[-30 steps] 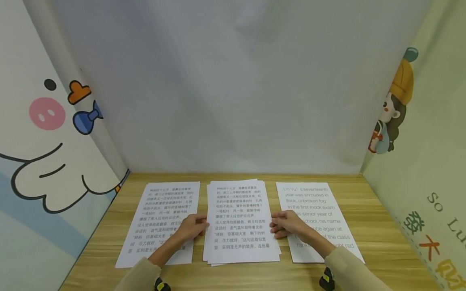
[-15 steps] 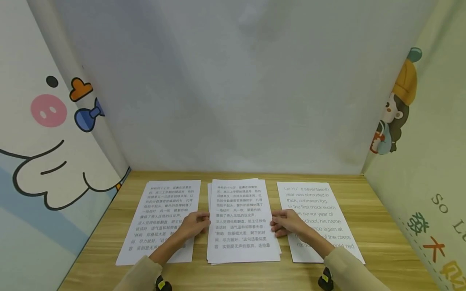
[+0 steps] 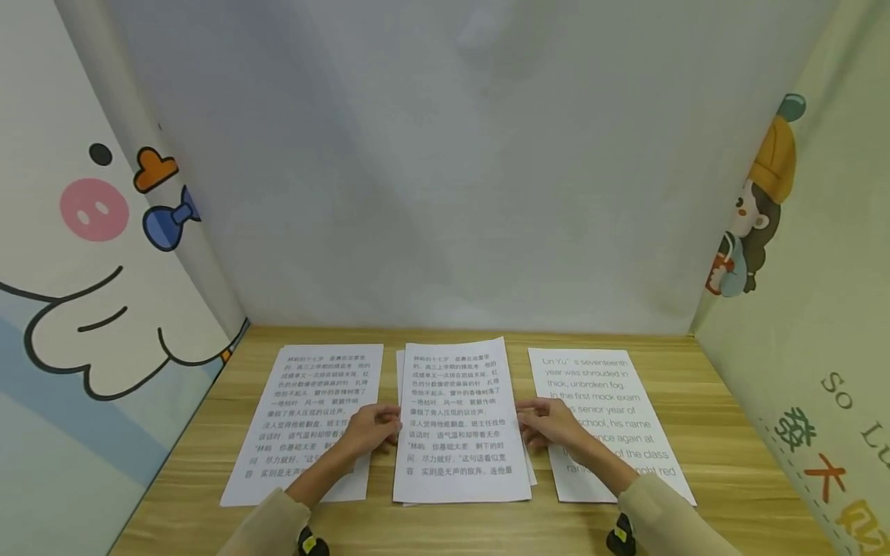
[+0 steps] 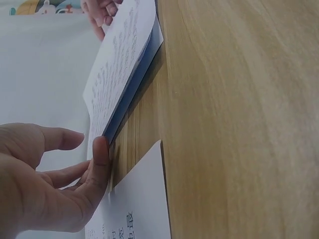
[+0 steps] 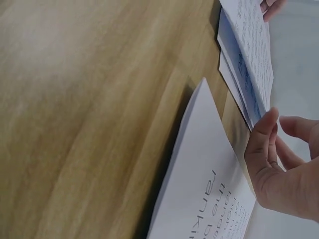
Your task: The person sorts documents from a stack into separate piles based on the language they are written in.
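In the head view, a white sheet of paper (image 3: 455, 417) printed with Chinese text tops the middle stack. My left hand (image 3: 370, 429) pinches its left edge, and my right hand (image 3: 553, 423) pinches the right edge. Both wrist views show this sheet (image 4: 117, 69) raised along its near side, with a shaded gap over the papers (image 5: 230, 74) below. The lower sheets peek out unevenly at its left and right. The left thumb (image 4: 101, 152) lies at the sheet's edge. The right fingertips (image 5: 269, 118) meet the opposite edge.
Under my left forearm lies a paper stack (image 3: 313, 401) with Chinese text. Another stack (image 3: 587, 378), printed in English, lies partly beneath my right forearm. All rest on a wood-grain table (image 3: 459, 533), bounded by a grey back wall (image 3: 452, 193) and decorated side walls.
The middle top sheet has shifted slightly and lifted from the sheets below, its far right corner rising. A lower sheet's left edge shows less than before. The hands stay nearly in place.
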The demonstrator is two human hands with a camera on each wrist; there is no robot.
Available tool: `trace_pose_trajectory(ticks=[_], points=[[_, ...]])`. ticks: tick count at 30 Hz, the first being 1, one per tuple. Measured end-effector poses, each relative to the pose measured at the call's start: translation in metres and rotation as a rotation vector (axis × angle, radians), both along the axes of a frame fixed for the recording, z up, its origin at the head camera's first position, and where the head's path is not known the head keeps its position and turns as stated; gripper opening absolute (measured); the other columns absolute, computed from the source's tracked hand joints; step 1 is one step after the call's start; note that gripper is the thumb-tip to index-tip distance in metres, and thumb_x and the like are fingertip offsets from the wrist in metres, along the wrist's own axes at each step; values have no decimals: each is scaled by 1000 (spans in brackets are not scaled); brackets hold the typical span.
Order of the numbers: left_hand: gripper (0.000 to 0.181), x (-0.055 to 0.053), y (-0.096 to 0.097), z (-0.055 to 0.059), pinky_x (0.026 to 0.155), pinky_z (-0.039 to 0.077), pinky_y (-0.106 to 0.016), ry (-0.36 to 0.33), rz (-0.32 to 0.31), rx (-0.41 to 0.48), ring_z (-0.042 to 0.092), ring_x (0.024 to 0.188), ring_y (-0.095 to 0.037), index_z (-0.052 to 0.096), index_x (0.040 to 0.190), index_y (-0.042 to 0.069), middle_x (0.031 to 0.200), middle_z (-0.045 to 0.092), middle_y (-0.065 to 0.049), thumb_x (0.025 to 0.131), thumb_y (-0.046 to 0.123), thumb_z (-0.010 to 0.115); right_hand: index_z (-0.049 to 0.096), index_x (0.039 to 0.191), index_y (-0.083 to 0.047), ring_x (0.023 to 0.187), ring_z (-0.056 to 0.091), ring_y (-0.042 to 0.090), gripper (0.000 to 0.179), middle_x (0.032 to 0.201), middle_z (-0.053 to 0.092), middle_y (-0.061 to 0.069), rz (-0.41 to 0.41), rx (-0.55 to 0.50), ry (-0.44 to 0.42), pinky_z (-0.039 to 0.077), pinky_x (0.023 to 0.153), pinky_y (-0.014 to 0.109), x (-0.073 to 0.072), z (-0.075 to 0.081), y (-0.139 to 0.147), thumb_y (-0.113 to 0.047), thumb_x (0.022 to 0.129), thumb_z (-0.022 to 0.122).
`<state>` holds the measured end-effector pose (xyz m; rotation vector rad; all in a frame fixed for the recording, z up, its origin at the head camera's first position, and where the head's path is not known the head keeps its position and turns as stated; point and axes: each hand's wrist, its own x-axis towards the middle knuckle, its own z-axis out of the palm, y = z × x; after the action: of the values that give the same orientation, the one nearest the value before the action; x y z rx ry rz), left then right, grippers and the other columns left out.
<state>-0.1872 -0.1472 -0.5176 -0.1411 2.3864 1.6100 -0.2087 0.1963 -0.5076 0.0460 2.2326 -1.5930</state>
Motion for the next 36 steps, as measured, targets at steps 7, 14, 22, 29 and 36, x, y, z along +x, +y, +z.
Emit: trace_pose_trajectory(ticks=[7, 14, 22, 29, 36], points=[[41, 0, 1, -1, 71, 62, -32, -7, 14, 24, 68, 80, -18, 58, 134, -10, 108, 65, -17, 95, 2, 65, 59, 134, 7, 78, 71, 14, 44, 100, 73, 14, -39, -14, 45, 62, 68, 28, 2, -3, -5, -11, 94, 68], [43, 2, 1, 1, 74, 62, -31, -28, 13, 17, 69, 84, -18, 57, 136, -9, 112, 64, -16, 96, 4, 65, 63, 130, 9, 75, 72, 14, 42, 103, 72, 15, -77, 64, 121, 63, 66, 29, 7, -6, -8, -8, 92, 71], [42, 4, 1, 2, 76, 62, -32, -38, 23, 5, 69, 87, -17, 59, 136, -6, 111, 66, -14, 96, 6, 64, 62, 133, 8, 81, 74, 17, 40, 110, 74, 17, -71, 99, 166, 63, 67, 28, 10, -9, -10, -5, 95, 66], [38, 2, 3, 0, 76, 62, -32, -23, 29, 44, 70, 87, -17, 61, 133, -4, 113, 67, -16, 96, 6, 65, 66, 128, 7, 76, 72, 14, 34, 108, 74, 16, -105, 133, 184, 62, 65, 25, 11, -5, -10, -4, 95, 66], [45, -1, 8, -4, 76, 63, -32, -25, 52, 112, 72, 81, -17, 57, 134, -6, 111, 70, -20, 91, 0, 67, 61, 131, 7, 89, 75, 21, 39, 112, 73, 20, -157, -14, 85, 64, 74, 33, 9, -7, -7, -5, 95, 66]])
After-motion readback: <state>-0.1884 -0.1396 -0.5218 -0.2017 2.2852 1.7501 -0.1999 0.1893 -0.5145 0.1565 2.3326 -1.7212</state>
